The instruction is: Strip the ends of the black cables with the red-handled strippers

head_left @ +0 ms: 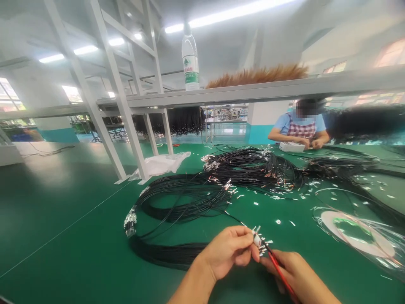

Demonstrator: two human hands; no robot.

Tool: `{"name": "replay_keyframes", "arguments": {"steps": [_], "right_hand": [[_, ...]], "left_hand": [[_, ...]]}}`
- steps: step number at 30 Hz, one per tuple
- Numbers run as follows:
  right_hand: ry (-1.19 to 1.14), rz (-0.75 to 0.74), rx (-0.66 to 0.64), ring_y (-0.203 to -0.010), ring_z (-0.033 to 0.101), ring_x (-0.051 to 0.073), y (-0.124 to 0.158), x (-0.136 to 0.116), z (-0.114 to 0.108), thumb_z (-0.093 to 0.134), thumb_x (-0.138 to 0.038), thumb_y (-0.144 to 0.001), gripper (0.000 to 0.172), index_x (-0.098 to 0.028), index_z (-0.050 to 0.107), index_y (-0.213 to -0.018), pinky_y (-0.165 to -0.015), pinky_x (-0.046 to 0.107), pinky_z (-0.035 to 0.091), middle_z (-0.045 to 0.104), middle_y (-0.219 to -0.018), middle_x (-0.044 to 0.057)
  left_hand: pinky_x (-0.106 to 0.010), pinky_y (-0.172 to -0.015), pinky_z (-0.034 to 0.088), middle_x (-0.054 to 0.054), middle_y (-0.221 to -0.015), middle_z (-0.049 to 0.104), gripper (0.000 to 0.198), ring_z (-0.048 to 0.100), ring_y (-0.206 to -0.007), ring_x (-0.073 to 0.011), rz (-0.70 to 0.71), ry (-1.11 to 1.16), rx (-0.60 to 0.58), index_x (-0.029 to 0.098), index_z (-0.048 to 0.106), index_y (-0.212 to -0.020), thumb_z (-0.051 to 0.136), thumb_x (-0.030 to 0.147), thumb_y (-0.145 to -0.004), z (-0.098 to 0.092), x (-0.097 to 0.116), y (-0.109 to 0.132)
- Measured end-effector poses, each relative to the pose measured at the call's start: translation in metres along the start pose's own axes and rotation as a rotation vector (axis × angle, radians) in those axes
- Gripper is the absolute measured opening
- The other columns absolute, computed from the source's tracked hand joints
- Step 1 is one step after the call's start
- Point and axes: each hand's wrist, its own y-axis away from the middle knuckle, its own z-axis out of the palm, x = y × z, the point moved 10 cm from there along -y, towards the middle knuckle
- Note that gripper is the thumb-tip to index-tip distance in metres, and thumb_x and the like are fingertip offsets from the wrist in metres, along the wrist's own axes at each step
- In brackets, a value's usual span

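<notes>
My left hand (232,247) pinches a small white piece (257,240) at the end of a thin black cable. A fan of short, pale wire ends (265,245) sticks out around that piece. My right hand (289,268) grips a slim tool with a red handle (280,270), its dark tip reaching the wire ends beside my left fingers. The exact kind of tool cannot be made out. Behind my hands lies a looped bundle of black cables (177,207), bound with clear wrapping (130,221) at its left bend.
More black cables (253,164) spread over the green table (79,236), among scattered white scraps (278,221). At right lies a pale spool (373,247) with clear strands. A grey shelf (221,95) carries a water bottle (190,63). Across the table another person (300,126) handles a white box.
</notes>
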Motion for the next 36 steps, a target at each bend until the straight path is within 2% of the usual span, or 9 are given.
{"name": "replay_keyframes", "arguments": {"steps": [3, 6, 9, 13, 20, 26, 28, 32, 36], "right_hand": [[-0.051, 0.067, 0.128, -0.027, 0.040, 0.011, 0.000, 0.006, -0.021, 0.061, -0.058, -0.071, 0.041, -0.022, 0.052, -0.054, -0.031, 0.021, 0.025, 0.051, -0.038, -0.003], [-0.291, 0.072, 0.226, -0.033, 0.046, 0.011, 0.005, -0.003, -0.037, 0.061, -0.061, -0.070, 0.041, -0.020, 0.059, -0.065, -0.036, 0.022, 0.031, 0.057, -0.047, -0.002], [-0.515, 0.028, 0.249, -0.039, 0.048, 0.012, 0.011, -0.019, -0.039, 0.066, -0.060, -0.068, 0.045, -0.017, 0.064, -0.084, -0.040, 0.023, 0.032, 0.060, -0.056, -0.002], [-0.603, 0.038, 0.250, -0.039, 0.046, 0.010, 0.014, -0.025, -0.030, 0.070, -0.056, -0.067, 0.042, -0.017, 0.062, -0.080, -0.040, 0.023, 0.030, 0.060, -0.055, -0.001], [-0.608, 0.044, 0.219, -0.040, 0.046, 0.010, 0.014, -0.023, -0.024, 0.069, -0.058, -0.067, 0.043, -0.017, 0.060, -0.078, -0.039, 0.022, 0.030, 0.058, -0.053, -0.001], [-0.652, -0.010, 0.274, -0.040, 0.044, 0.010, 0.019, -0.029, -0.027, 0.072, -0.053, -0.068, 0.039, -0.018, 0.060, -0.078, -0.042, 0.022, 0.030, 0.055, -0.051, -0.004], [-0.638, -0.019, 0.292, -0.041, 0.045, 0.010, 0.018, -0.028, -0.030, 0.072, -0.054, -0.068, 0.039, -0.018, 0.061, -0.078, -0.042, 0.023, 0.031, 0.056, -0.052, -0.003], [-0.696, 0.071, 0.269, -0.040, 0.045, 0.010, 0.013, -0.016, -0.031, 0.070, -0.057, -0.067, 0.043, -0.017, 0.060, -0.079, -0.040, 0.021, 0.026, 0.059, -0.053, -0.002], [-0.766, 0.155, 0.223, -0.038, 0.043, 0.008, 0.011, -0.009, -0.023, 0.066, -0.063, -0.069, 0.048, -0.016, 0.061, -0.080, -0.037, 0.019, 0.017, 0.061, -0.055, -0.001]], "left_hand": [[-0.023, -0.045, 0.017, -0.001, -0.061, 0.062, 0.030, 0.032, -0.038, -0.0019, 0.110, -0.080, 0.133, 0.014, 0.053, -0.078, 0.067, 0.040, -0.075, -0.010, 0.015, 0.001], [-0.022, -0.044, 0.019, -0.001, -0.062, 0.062, 0.032, 0.036, -0.040, -0.0031, 0.124, -0.255, 0.247, 0.013, 0.055, -0.082, 0.066, 0.042, -0.075, -0.015, 0.012, 0.000], [-0.021, -0.043, 0.023, -0.001, -0.063, 0.061, 0.033, 0.038, -0.041, -0.0040, 0.094, -0.357, 0.210, 0.013, 0.056, -0.079, 0.063, 0.045, -0.075, -0.008, -0.002, -0.006], [-0.020, -0.042, 0.026, -0.001, -0.063, 0.060, 0.034, 0.038, -0.041, -0.0040, 0.080, -0.398, 0.200, 0.013, 0.057, -0.080, 0.062, 0.046, -0.075, -0.004, -0.012, -0.009], [-0.021, -0.043, 0.027, -0.001, -0.062, 0.060, 0.031, 0.037, -0.041, -0.0045, 0.067, -0.428, 0.197, 0.013, 0.058, -0.078, 0.060, 0.044, -0.077, -0.002, -0.009, -0.006], [-0.021, -0.044, 0.023, -0.001, -0.060, 0.059, 0.031, 0.036, -0.042, -0.0046, -0.069, -0.314, -0.017, 0.013, 0.058, -0.075, 0.057, 0.044, -0.079, 0.012, -0.021, -0.003], [-0.021, -0.046, 0.025, 0.000, -0.062, 0.058, 0.026, 0.037, -0.044, -0.0057, -0.007, -0.392, 0.067, 0.014, 0.059, -0.076, 0.057, 0.039, -0.080, 0.006, -0.015, -0.003], [-0.023, -0.057, 0.032, 0.000, -0.065, 0.058, 0.016, 0.046, -0.059, -0.0110, 0.278, -0.701, 0.329, 0.016, 0.061, -0.071, 0.053, 0.023, -0.083, -0.003, 0.012, 0.003], [-0.027, -0.068, 0.035, -0.003, -0.072, 0.062, 0.020, 0.051, -0.071, -0.0160, 0.462, -1.069, 0.423, 0.018, 0.063, -0.072, 0.049, 0.014, -0.085, 0.004, 0.024, 0.009]]}}
